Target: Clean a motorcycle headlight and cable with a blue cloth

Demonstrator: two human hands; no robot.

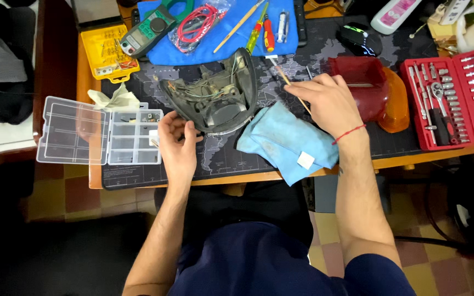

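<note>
While the housing sits near the middle of the dark mat, both hands work at it from either side. It is a dark grey, curved shell, roughly fan-shaped, lying with its hollow side up; inside show pale, grimy fittings, thin wires and a lighter rounded patch near the lower rim. Its outer edge arcs from the upper right down to the lower left, and the surface looks dusty and worn.

From the head camera, the left hand rests just below the shell's lower left rim, fingers curled inward with the thumb meeting them, pinching a small pale part that is too small to identify. It lies just beside the clear box, whose lid is folded open to the left and whose compartments hold a few small pieces.

The right hand hovers to the right of the shell, fingers drawn together around a thin wooden stick that points up and left toward the shell's rim. A red cord circles that wrist. Below this hand a blue cloth lies crumpled on the mat, touching the shell's lower right edge. A red lens with an orange end lies just right of the hand, and a red socket set lies open further right.
</note>
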